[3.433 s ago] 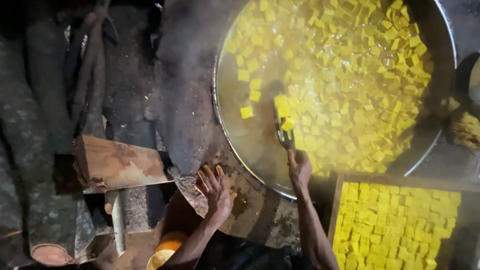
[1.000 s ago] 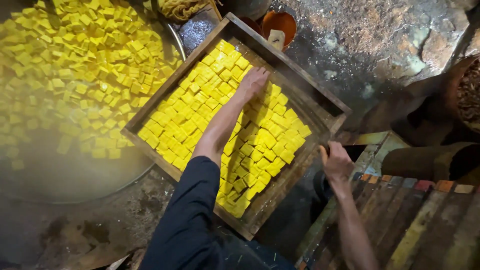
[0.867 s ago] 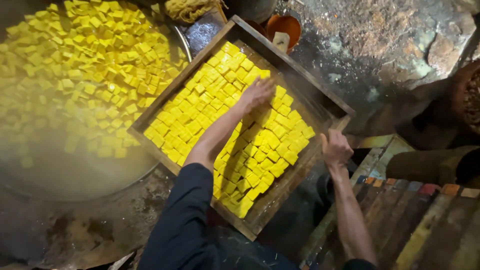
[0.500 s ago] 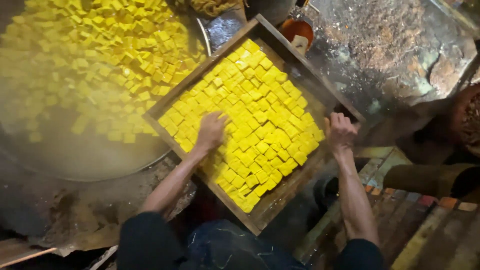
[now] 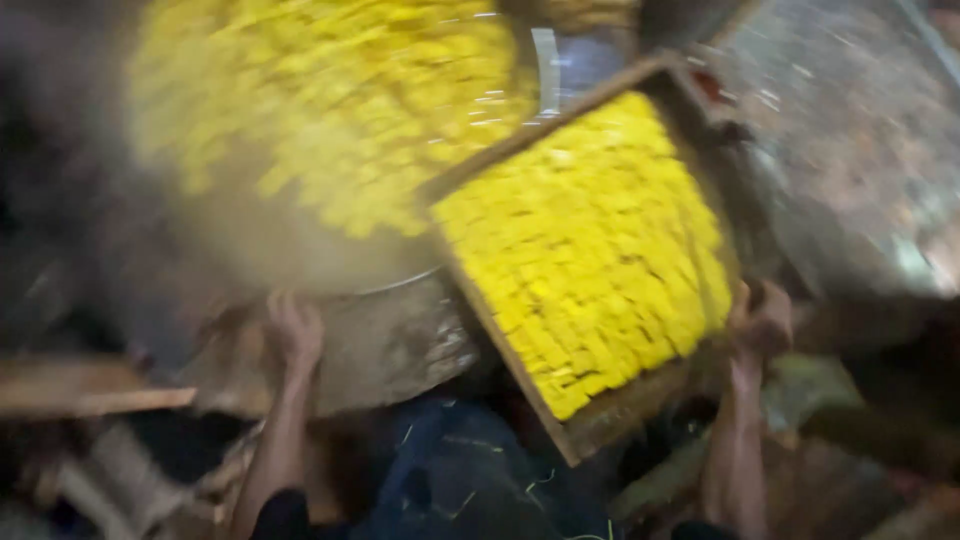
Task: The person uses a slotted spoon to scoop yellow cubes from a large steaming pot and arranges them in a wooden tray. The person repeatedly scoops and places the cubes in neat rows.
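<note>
The view is blurred by motion. A wooden tray [image 5: 590,425] packed with yellow cubes [image 5: 590,250] sits right of centre. My right hand [image 5: 762,318] grips the tray's near right corner. My left hand [image 5: 292,328] rests on the grimy stone ledge [image 5: 400,345] beside the rim of a big metal pan [image 5: 545,70], away from the tray. Many yellow cubes float in cloudy liquid [image 5: 330,120] inside that pan. Whether the left fingers hold anything is too blurred to make out.
A wooden plank [image 5: 80,385] lies at the left. Rough grey stone [image 5: 860,150] spreads at the upper right. My dark blue clothing [image 5: 460,480] fills the bottom centre. Dark clutter sits at the lower right.
My left hand has left the yellow cubes in the tray and moved down-left onto the ledge by the pan. My right hand stays at the tray's corner. The camera swung sharply.
</note>
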